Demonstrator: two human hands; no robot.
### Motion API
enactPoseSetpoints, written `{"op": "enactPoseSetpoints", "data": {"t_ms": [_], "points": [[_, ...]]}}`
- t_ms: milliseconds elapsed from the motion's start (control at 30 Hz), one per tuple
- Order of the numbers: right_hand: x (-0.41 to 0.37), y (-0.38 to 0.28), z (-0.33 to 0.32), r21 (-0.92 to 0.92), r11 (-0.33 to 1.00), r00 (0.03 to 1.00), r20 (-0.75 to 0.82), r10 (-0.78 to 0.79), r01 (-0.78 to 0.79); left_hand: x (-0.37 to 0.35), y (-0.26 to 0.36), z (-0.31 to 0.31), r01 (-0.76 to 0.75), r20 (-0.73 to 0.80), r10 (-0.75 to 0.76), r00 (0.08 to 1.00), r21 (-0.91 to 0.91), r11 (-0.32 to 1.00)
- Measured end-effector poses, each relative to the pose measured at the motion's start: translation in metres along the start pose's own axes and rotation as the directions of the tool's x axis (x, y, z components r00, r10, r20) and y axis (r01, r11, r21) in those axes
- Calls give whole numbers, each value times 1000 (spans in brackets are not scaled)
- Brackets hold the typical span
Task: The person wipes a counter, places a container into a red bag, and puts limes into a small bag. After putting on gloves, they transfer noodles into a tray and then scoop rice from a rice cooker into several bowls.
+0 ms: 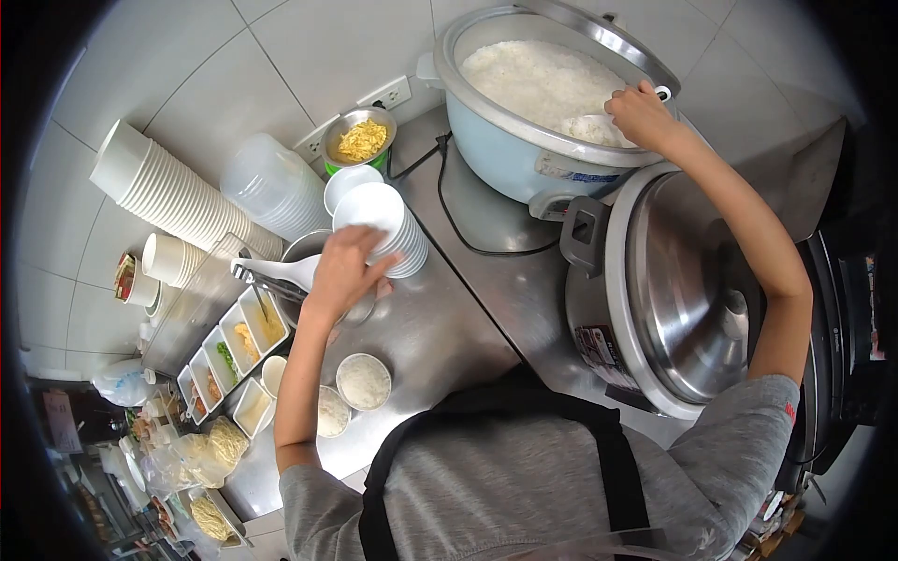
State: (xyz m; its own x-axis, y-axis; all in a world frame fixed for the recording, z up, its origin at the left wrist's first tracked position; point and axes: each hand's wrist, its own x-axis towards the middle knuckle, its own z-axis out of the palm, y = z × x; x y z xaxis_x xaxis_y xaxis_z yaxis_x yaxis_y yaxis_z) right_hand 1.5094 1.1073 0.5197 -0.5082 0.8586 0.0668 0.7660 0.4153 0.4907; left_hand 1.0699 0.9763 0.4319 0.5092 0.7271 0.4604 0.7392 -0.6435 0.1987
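My right hand (644,120) grips a white rice paddle (663,93), its handle end showing above my fingers. The paddle's blade is down among the cooked rice (538,79) in the large light-blue rice cooker (510,154). At the stack of white bowls (412,245), my left hand (344,271) has its slightly blurred fingertips over the top bowl's rim, with the thumb outside it. Below that hand, two bowls of rice, one fuller-looking bowl (364,381) and a partly hidden bowl (332,411), stand on the steel counter (440,346).
A second cooker with a steel lid (697,290) stands near my right arm. Left are tall stacked paper tubs (178,178), clear plastic lids (271,187) and white topping trays (224,360). A metal bowl of yellow shreds (362,140) sits by the wall. A black cord (458,220) crosses the counter.
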Motion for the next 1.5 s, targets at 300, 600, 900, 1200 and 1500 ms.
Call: {"op": "enactPoseSetpoints", "data": {"t_ms": [300, 600, 900, 1200, 1500], "points": [[-2, 18, 7, 23, 988, 989, 6, 150, -151, 14, -59, 5, 517, -9, -517, 856, 10, 856], [-8, 33, 26, 469, 878, 989, 145, 31, -96, 41, -39, -27, 521, 242, -665, 707, -814, 258], [12, 60, 47, 801, 430, 832, 526, -174, -417, 102, 15, -20, -20, 206, -210, 956, -669, -743], [28, 71, -18, 891, 252, 926, 355, 130, -377, 202, 56, 17, 33, 194, -346, 918, -907, -419], [38, 5, -47, 727, 670, 867, -229, 442, -150, 279, 100, 58, -84, 251, -490, 835, -821, -565]]}}
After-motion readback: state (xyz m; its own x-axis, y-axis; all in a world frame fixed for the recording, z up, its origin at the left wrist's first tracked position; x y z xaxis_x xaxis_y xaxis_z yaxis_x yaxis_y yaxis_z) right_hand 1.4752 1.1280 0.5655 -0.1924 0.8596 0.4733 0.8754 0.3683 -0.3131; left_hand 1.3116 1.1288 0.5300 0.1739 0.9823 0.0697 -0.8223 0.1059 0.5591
